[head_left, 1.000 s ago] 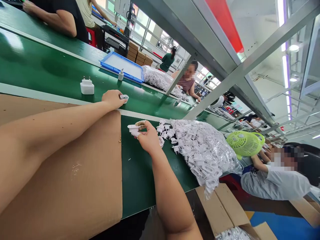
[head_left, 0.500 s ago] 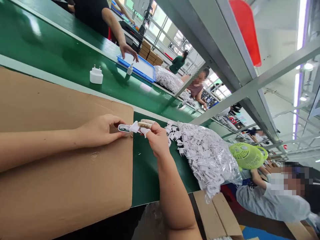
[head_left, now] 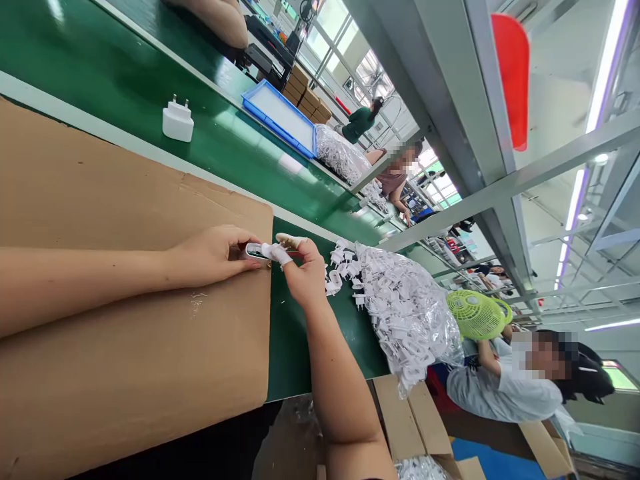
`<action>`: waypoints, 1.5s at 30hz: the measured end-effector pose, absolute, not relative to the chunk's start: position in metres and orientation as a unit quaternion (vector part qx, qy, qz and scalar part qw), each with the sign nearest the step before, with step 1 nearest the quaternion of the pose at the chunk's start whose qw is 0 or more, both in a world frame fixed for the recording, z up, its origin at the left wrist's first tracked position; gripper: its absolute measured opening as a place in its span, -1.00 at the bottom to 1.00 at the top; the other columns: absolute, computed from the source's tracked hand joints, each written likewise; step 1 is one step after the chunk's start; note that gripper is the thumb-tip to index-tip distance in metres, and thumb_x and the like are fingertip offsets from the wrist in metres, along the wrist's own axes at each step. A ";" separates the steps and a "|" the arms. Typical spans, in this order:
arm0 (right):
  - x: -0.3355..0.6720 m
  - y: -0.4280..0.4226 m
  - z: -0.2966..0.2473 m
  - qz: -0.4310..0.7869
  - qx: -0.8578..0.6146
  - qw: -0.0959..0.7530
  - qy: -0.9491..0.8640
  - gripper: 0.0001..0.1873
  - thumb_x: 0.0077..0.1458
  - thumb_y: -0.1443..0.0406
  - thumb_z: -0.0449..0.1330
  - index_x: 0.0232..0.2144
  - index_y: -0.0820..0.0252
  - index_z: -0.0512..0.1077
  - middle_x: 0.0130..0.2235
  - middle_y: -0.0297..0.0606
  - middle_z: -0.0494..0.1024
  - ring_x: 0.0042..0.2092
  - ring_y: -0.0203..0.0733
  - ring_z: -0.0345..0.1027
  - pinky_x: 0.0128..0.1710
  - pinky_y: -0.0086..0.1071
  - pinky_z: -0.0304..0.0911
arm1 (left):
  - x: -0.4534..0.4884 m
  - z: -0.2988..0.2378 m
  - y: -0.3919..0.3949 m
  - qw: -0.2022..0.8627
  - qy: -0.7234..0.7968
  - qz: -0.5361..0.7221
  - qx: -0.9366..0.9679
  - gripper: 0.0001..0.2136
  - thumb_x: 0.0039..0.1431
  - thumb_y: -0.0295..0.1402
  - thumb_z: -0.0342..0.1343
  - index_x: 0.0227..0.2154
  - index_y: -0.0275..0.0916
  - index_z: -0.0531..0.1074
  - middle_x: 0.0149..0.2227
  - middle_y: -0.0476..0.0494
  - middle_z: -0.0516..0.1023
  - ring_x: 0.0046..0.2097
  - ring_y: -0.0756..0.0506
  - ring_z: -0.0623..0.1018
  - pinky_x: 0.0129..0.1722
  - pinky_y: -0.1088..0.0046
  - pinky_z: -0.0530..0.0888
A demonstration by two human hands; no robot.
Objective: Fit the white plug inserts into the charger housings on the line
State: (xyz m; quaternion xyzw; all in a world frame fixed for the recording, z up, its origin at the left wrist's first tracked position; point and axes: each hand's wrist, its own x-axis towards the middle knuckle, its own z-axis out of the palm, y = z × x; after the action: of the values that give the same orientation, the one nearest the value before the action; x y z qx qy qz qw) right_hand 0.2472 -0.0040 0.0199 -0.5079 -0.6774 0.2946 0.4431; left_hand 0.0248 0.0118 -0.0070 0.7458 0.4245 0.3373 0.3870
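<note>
My left hand [head_left: 213,257] grips a small white charger housing [head_left: 254,251] between thumb and fingers, above the cardboard's right edge. The housing's open side shows a dark inside. At its right end, my right hand [head_left: 307,273] has its fingers closed in, white covers on the thumb and a finger. A thin red strip shows behind the right thumb; what that hand pinches is mostly hidden. Right of my right hand lie several loose white plug parts [head_left: 345,260], spilling from a clear bag of white plug parts [head_left: 405,307].
Brown cardboard [head_left: 135,333] covers the table under my left arm. A white two-pin charger [head_left: 178,121] stands on the green belt [head_left: 210,147] beyond. Across it lies a blue-rimmed tray [head_left: 280,117]. A green fan [head_left: 477,313] and a seated co-worker [head_left: 500,387] are at right.
My right hand has moved in closer to the housing, and the flared white part seen there is now mostly covered. Across the belt, a co-worker's hand and the small plug near it have left view.
</note>
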 end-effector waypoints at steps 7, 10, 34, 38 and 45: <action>0.236 -0.007 0.023 0.122 -0.457 0.409 -0.780 -0.72 0.31 0.38 0.18 -0.02 0.04 0.61 -0.07 -0.20 0.66 0.02 -0.10 0.55 0.11 -0.22 0.49 | 0.025 -0.015 0.016 0.405 0.429 0.336 0.734 -0.53 0.12 0.16 0.26 -0.08 -0.05 0.65 -0.13 -0.09 0.71 -0.10 -0.27 0.66 -0.12 0.28 0.56; 0.232 -0.005 0.022 0.090 -0.439 0.356 -0.820 -0.67 0.28 0.45 0.15 -0.02 0.06 0.59 -0.07 -0.18 0.65 0.03 -0.11 0.55 0.10 -0.27 0.47 | 0.025 -0.015 0.018 0.399 0.431 0.328 0.740 -0.55 0.12 0.16 0.26 -0.11 -0.03 0.67 -0.19 -0.10 0.69 -0.14 -0.28 0.64 -0.17 0.27 0.54; 0.250 -0.008 0.035 0.367 -0.465 0.554 -0.586 -0.72 0.10 0.14 0.44 -0.23 0.13 0.52 -0.15 -0.20 0.69 -0.19 -0.17 0.58 -0.17 -0.27 0.49 | 0.006 -0.002 0.016 0.468 0.324 0.216 0.794 -0.34 0.19 0.00 0.24 0.30 -0.16 0.42 0.14 -0.18 0.60 0.07 -0.23 0.60 0.06 0.36 0.54; 0.255 -0.008 0.030 0.346 -0.464 0.499 -0.645 -0.82 0.20 0.17 0.37 -0.25 0.13 0.54 -0.21 -0.24 0.66 -0.22 -0.18 0.55 -0.14 -0.23 0.48 | 0.015 -0.011 0.016 0.401 0.407 0.282 0.771 -0.09 -0.23 0.14 0.53 0.17 -0.25 0.45 0.05 -0.27 0.58 -0.01 -0.27 0.58 -0.05 0.29 0.56; 0.265 -0.014 0.029 0.177 -0.496 0.433 -0.732 -0.61 0.23 0.24 0.32 0.10 0.05 0.51 -0.02 -0.18 0.63 -0.13 -0.15 0.51 -0.04 -0.21 0.51 | 0.009 -0.008 0.015 0.400 0.381 0.281 0.785 -0.48 0.10 0.13 0.30 -0.07 -0.19 0.63 -0.10 -0.19 0.60 -0.13 -0.20 0.57 -0.17 0.35 0.51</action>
State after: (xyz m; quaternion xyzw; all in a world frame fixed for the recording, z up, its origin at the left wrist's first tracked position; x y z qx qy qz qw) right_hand 0.2648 -0.0138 0.0291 -0.4956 -0.7320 0.1770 0.4327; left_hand 0.0094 0.0147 -0.0076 0.7847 0.3811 0.2811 0.4000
